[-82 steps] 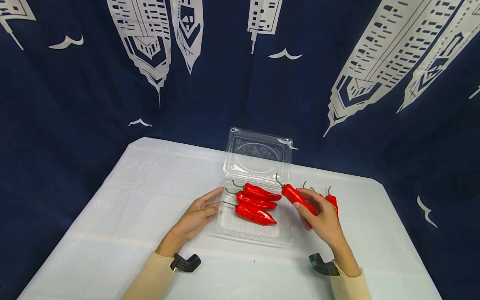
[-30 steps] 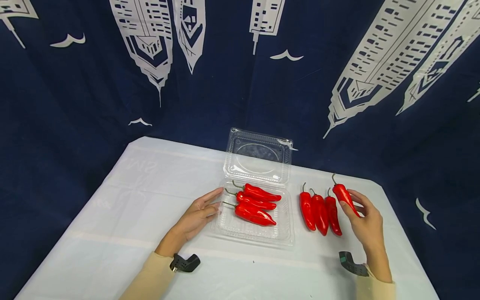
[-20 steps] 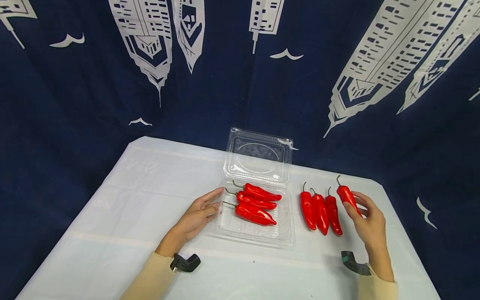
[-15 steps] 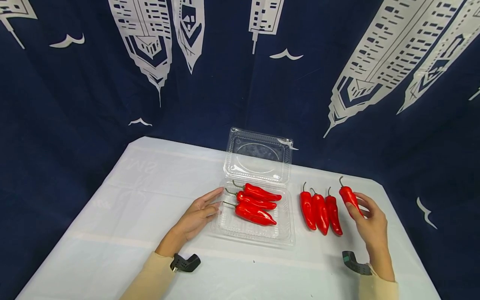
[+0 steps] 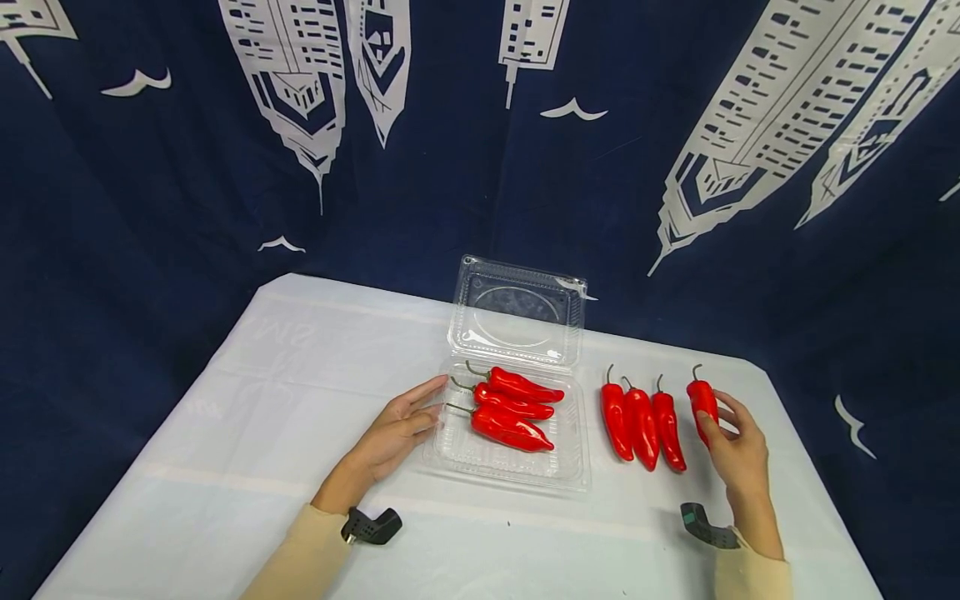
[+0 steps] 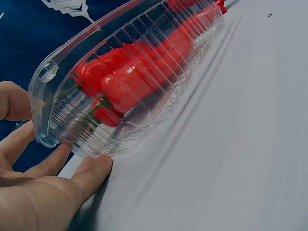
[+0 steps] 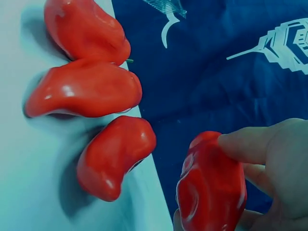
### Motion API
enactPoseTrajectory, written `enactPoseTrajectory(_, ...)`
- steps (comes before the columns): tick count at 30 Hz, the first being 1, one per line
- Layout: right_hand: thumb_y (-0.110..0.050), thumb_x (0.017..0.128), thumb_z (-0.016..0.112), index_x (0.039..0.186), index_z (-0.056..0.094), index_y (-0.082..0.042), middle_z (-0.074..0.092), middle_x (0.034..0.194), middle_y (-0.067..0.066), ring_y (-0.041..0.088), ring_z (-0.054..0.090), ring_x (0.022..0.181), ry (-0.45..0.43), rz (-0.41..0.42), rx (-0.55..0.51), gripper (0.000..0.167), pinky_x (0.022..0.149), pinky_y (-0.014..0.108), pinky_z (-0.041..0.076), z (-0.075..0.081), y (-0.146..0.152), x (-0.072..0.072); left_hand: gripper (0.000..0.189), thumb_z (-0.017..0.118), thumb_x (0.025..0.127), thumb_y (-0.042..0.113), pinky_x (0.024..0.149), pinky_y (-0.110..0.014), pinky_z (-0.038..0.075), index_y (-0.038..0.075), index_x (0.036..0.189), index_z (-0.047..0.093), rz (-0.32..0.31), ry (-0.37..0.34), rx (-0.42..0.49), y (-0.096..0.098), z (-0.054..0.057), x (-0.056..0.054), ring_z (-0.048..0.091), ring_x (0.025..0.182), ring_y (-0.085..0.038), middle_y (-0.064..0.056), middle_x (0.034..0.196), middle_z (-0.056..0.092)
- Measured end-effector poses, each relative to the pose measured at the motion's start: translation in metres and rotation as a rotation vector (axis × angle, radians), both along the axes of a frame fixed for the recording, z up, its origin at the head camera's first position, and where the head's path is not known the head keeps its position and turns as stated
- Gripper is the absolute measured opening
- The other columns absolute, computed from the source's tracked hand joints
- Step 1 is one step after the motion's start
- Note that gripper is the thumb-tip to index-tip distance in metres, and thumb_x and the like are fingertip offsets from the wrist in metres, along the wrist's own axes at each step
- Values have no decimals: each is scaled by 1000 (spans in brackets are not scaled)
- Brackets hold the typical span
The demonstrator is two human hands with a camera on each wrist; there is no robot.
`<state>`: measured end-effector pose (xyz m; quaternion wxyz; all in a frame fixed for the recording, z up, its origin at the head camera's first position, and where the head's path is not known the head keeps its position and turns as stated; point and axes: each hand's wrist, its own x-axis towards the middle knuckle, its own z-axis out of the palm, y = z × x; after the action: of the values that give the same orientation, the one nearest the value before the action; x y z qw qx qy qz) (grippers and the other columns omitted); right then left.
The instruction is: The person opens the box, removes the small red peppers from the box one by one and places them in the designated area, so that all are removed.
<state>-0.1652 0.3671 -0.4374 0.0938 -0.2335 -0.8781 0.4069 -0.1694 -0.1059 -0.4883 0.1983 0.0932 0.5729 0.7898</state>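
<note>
My right hand (image 5: 738,450) grips a red pepper (image 5: 701,404) with a green stem, at the right end of a row of three loose peppers (image 5: 641,427). In the right wrist view, thumb and fingers pinch the held pepper (image 7: 211,187) from both sides. On the left, my left hand (image 5: 392,432) touches the side of a clear plastic clamshell container (image 5: 572,442). Its fingers are extended along the rim, and the thumb (image 6: 96,171) meets the lower wall in the left wrist view. Three more peppers (image 5: 513,410) lie crosswise inside.
The container's lid (image 5: 517,317) stands raised at the back. A white cloth (image 5: 300,375) covers the table, and a dark blue curtain (image 5: 450,192) with white building prints hangs behind it.
Holding the pepper, my right hand has moved from beside the container to the right, past the three loose peppers, then turned the pepper more upright and lower. The left hand has stayed put.
</note>
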Motion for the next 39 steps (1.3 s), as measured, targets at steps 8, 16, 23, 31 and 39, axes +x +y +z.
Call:
enactPoseTrajectory(8, -29, 103, 52, 159, 30, -22, 37, 153, 28, 46, 48, 129, -56, 1, -17, 60, 97, 54, 54, -7, 2, -1, 68, 44, 95, -7, 123, -52, 21, 12, 159, 29, 2, -11, -1, 1, 0, 0, 16, 153, -36, -8, 167, 15)
enactPoseTrajectory(16, -28, 102, 53, 159, 28, -21, 35, 154, 29, 47, 47, 129, -90, 22, -23, 62, 92, 46, 57, -12, 3, -3, 68, 44, 95, -7, 122, -53, 21, 12, 159, 28, 3, -9, 0, 1, 1, 0, 16, 153, -36, -8, 167, 14)
enactPoseTrajectory(23, -24, 101, 54, 158, 30, -17, 37, 151, 31, 46, 47, 128, -114, 19, -20, 62, 90, 46, 56, -17, 4, -5, 67, 45, 96, -6, 123, -52, 21, 12, 159, 29, 1, -5, -2, 1, 1, 0, 16, 153, -37, -8, 167, 14)
enactPoseTrajectory(31, -27, 102, 53, 160, 25, -18, 32, 154, 31, 50, 37, 136, -140, 1, -78, 65, 107, 62, 42, -19, 3, -6, 68, 44, 95, -7, 123, -52, 21, 11, 159, 28, 0, -5, -2, 0, 0, -1, 15, 153, -36, -8, 167, 14)
enactPoseTrajectory(39, -27, 102, 52, 160, 24, -17, 31, 155, 31, 50, 38, 137, -153, 0, -96, 65, 107, 61, 42, -23, 2, -7, 67, 45, 95, -6, 122, -53, 22, 12, 158, 30, 5, -2, -3, 0, -1, -1, 16, 153, -38, -9, 167, 14)
